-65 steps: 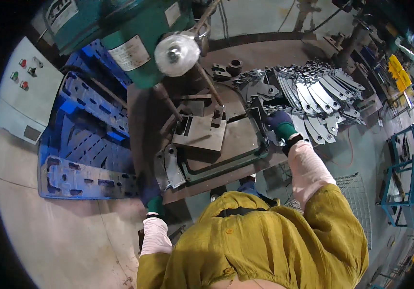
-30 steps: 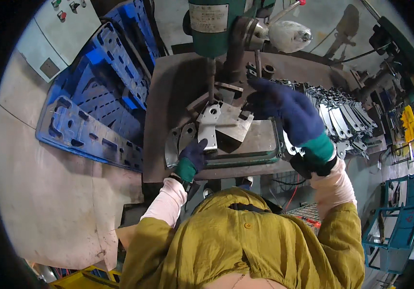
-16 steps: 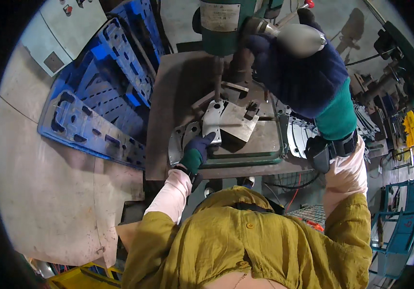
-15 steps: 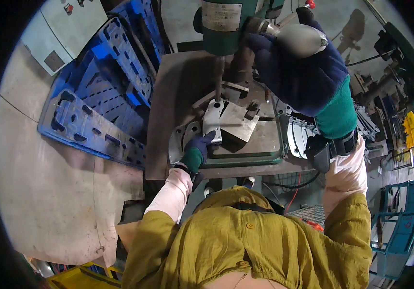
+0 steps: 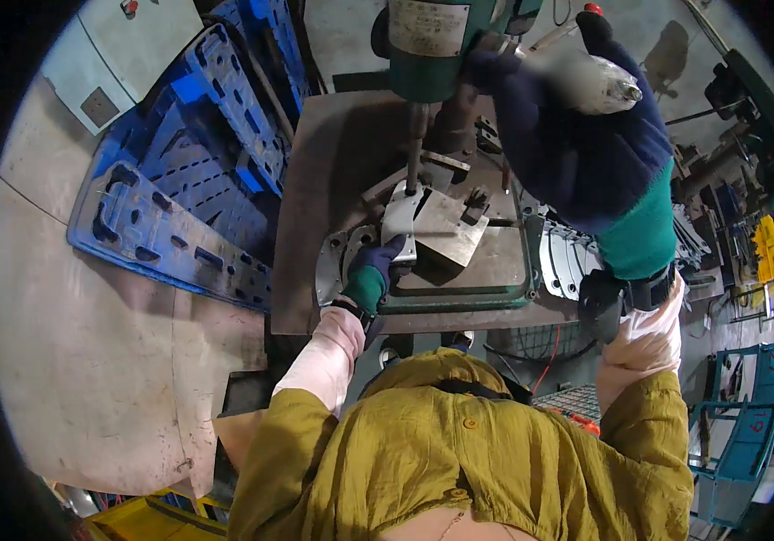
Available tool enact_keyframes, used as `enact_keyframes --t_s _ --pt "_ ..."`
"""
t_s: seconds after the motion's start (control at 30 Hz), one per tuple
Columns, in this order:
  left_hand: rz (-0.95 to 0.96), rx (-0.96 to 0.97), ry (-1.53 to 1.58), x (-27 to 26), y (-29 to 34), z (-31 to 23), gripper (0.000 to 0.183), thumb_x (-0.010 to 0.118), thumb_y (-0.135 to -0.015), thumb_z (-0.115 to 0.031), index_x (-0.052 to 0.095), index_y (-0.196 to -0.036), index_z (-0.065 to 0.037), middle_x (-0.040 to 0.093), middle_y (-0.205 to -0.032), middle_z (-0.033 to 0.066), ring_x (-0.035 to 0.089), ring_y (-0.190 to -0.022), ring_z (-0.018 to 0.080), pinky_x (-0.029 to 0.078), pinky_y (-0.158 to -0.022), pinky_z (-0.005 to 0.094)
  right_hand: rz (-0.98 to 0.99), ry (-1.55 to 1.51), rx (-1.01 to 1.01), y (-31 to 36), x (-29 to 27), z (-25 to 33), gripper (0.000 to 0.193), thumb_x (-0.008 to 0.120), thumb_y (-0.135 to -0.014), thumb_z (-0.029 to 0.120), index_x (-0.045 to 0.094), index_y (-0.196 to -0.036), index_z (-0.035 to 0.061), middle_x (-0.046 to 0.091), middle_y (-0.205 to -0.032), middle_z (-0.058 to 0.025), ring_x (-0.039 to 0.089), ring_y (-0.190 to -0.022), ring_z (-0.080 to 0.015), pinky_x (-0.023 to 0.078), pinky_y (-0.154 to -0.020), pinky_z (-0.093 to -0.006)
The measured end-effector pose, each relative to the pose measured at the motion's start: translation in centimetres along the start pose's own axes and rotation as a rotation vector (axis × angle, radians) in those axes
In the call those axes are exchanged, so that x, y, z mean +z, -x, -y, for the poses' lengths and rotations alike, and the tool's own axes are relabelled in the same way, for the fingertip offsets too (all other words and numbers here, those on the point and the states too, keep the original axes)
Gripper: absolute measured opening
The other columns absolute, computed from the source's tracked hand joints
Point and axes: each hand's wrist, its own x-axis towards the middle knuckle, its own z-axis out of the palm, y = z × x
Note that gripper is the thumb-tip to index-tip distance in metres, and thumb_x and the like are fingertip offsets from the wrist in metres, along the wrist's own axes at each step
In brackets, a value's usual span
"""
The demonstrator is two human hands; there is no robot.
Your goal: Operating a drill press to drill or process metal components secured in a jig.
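Note:
My left hand [image 5: 375, 269], in a dark blue glove with a green cuff, is closed on the near end of a curved silver metal plate [image 5: 398, 216]. The plate's far end lies under the spindle [image 5: 416, 149] of a green drill press [image 5: 427, 45], against a blocky metal fixture [image 5: 450, 230]. Whether the tip touches the plate is hard to tell. Up at the right, my right hand [image 5: 576, 153], gloved alike, is closed round a feed lever of the press; its pale, wrapped end [image 5: 599, 83] sticks out above the glove, partly blurred. The right fingers are mostly hidden.
More curved plates lie left of the fixture [image 5: 330, 266] and in a row to its right [image 5: 567, 261]. The worktable [image 5: 301, 216] has a green-rimmed machine base [image 5: 468, 302]. Blue plastic pallets [image 5: 166, 221] lean at the left. Another lever ends in a red knob [image 5: 592, 9].
The view has shifted slightly, so the press appears a little farther right. My right hand and the lever end sit slightly right and lower. My left hand keeps its hold on the plate.

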Motion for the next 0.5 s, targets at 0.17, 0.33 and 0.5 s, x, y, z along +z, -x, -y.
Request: enact_keyframes --t_s 0.17,0.33,0.5 --pt "0.060 -0.050 0.060 -1.2 -1.4 1.3 0.037 0.075 -0.086 -0.034 0.068 -0.107 -0.005 0.069 -0.091 0.0071 0.066 -0.067 0.0179 0.056 -0.056 0.0295 0.055 -0.062 0.094 0.1 -0.1 0.5 0.050 0.063 -0.093 0.031 0.054 -0.130 -0.0018 0.069 -0.109 -0.0100 0.063 -0.107 -0.0184 0.056 -0.083 -0.0287" --pt "0.036 0.004 0.108 -0.6 -1.2 1.6 0.034 0.074 -0.086 -0.030 0.071 -0.097 0.001 0.070 -0.087 0.0081 0.066 -0.064 0.0169 0.053 -0.053 0.0257 -0.050 0.122 -0.076 0.0 -2.7 -2.6 0.048 0.059 -0.095 0.026 0.051 -0.134 -0.0002 0.068 -0.108 -0.0077 0.064 -0.101 -0.0188 0.054 -0.087 -0.0308" --pt "-0.053 -0.011 -0.066 0.1 -0.1 0.2 0.040 0.076 -0.084 -0.033 0.069 -0.102 0.001 0.071 -0.089 0.0077 0.067 -0.064 0.0177 0.053 -0.053 0.0273 -0.197 0.558 -0.192 0.0 -6.9 -4.7 0.041 0.056 -0.094 0.019 0.056 -0.129 -0.0008 0.066 -0.100 -0.0119 0.066 -0.088 -0.0231 0.054 -0.084 -0.0368"
